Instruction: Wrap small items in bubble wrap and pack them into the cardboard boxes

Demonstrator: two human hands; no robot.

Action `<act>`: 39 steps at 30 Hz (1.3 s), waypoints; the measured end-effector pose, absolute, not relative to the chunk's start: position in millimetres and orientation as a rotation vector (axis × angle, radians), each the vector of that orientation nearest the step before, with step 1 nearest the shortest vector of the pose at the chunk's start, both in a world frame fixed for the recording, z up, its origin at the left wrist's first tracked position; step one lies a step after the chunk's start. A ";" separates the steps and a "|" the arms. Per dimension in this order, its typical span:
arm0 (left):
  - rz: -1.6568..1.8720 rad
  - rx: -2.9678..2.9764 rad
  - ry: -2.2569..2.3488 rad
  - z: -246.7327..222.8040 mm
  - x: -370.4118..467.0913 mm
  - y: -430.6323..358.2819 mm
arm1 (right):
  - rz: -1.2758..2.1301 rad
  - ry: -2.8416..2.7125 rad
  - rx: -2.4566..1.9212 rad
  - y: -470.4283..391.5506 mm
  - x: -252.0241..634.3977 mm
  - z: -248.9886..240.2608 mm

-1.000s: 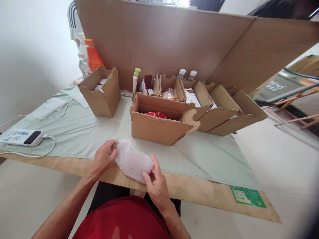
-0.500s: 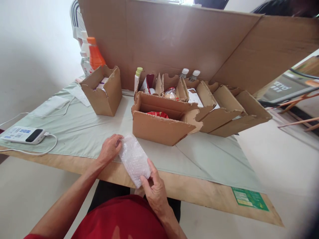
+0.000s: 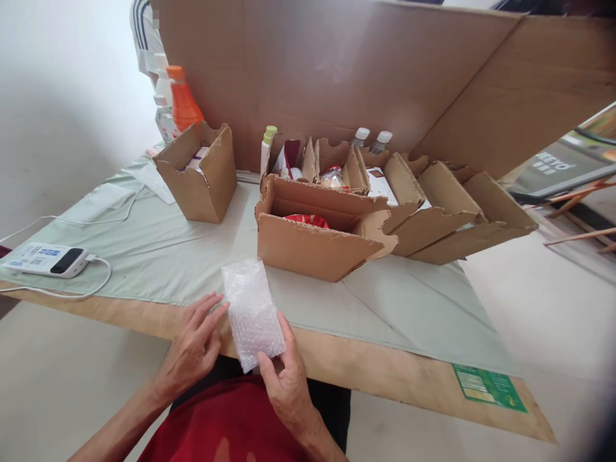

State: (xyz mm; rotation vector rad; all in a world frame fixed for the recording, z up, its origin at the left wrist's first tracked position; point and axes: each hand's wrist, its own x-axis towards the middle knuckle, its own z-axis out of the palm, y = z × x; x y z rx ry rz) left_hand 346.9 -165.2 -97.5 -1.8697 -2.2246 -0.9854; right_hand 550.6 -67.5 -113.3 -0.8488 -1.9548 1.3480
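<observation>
A flat, rectangular sheet of bubble wrap, whitish and see-through, is held at the table's front edge. My right hand pinches its lower right corner between thumb and fingers. At the sheet's left edge is my left hand, its fingers apart and their tips close to the wrap; I cannot tell whether they touch it. Just beyond the sheet stands an open cardboard box with something red and shiny inside.
Several cardboard bins holding packets stand behind that box. Another box is at the left, near an orange bottle. A white power bank with a cable lies far left. A tall cardboard panel closes off the back.
My left hand has let go of the bubble wrap's upper left corner and moved down toward me, fingers spreading. The sheet, still in my right hand, has turned more upright and shifted slightly left.
</observation>
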 end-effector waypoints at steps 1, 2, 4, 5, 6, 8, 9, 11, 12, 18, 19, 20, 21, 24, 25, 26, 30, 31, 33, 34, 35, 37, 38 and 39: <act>-0.963 -1.899 -2.218 -97.1 352.8 -170.4 | 1.351 -1.955 -0.851 -67.6 550.0 -113.8; -0.946 -1.935 -2.197 -96.6 359.2 -172.9 | 1.356 -1.961 -0.851 -67.8 549.1 -113.6; -0.939 -2.001 -2.130 -96.2 371.6 -171.6 | 1.377 -1.988 -0.850 -67.9 547.2 -110.5; -0.953 -2.022 -2.093 -96.6 376.9 -168.7 | 1.387 -2.007 -0.845 -67.6 546.7 -107.6; -0.979 -2.034 -2.062 -97.4 381.0 -165.3 | 1.394 -2.027 -0.840 -66.8 546.9 -104.1; -1.053 -2.050 -2.011 -100.1 385.6 -158.8 | 1.420 -2.061 -0.824 -63.2 550.2 -96.1; -1.100 -2.060 -1.988 -101.7 386.2 -156.5 | 1.452 -2.078 -0.806 -60.3 553.5 -92.1; -1.214 -2.076 -1.957 -104.5 385.2 -154.2 | 1.517 -2.118 -0.775 -51.7 563.5 -85.5; -1.273 -2.075 -1.958 -105.3 384.1 -154.2 | 1.519 -2.138 -0.774 -46.3 569.5 -83.2; -1.478 -1.996 -2.090 -101.2 379.3 -155.8 | 1.066 -2.311 -0.809 -12.0 589.6 -77.6; -1.478 -1.995 -2.100 -99.6 379.0 -155.1 | 1.030 -2.362 -0.768 -8.2 586.6 -76.8; -1.478 -2.001 -2.099 -97.8 378.8 -154.1 | 1.015 -2.403 -0.719 -5.2 581.8 -76.1; -1.477 -2.010 -2.092 -96.1 378.5 -153.1 | 1.019 -2.425 -0.668 -3.0 575.5 -75.7; -1.484 -2.017 -2.103 -91.7 377.5 -151.3 | 1.114 -2.406 -0.584 0.9 553.3 -76.1; -1.489 -1.995 -2.134 -90.6 377.3 -151.3 | 1.157 -2.385 -0.596 1.7 546.6 -76.7; -1.498 -1.955 -2.180 -89.8 377.1 -151.5 | 1.199 -2.363 -0.624 2.5 541.0 -77.3; -1.568 -1.725 -2.402 -88.0 377.2 -150.3 | 1.320 -2.296 -0.776 5.9 528.6 -77.9; -1.584 -1.664 -2.450 -87.9 377.4 -149.1 | 1.338 -2.291 -0.804 6.8 527.1 -77.7; -1.603 -1.547 -2.526 -88.1 377.5 -145.7 | 1.358 -2.280 -0.848 8.3 524.4 -77.5; -1.606 -1.495 -2.554 -88.1 377.4 -143.8 | 1.367 -2.269 -0.864 8.9 522.9 -77.8; -1.607 -1.449 -2.580 -88.1 377.2 -141.9 | 1.375 -2.254 -0.879 9.5 521.4 -78.4; -1.605 -1.383 -2.633 -87.4 376.4 -138.9 | 1.385 -2.222 -0.900 10.1 518.7 -80.1; -1.604 -1.363 -2.662 -86.8 375.9 -137.7 | 1.386 -2.211 -0.906 10.2 517.6 -81.0; -1.606 -1.349 -2.689 -86.0 375.4 -136.8 | 1.386 -2.204 -0.909 10.1 516.9 -81.8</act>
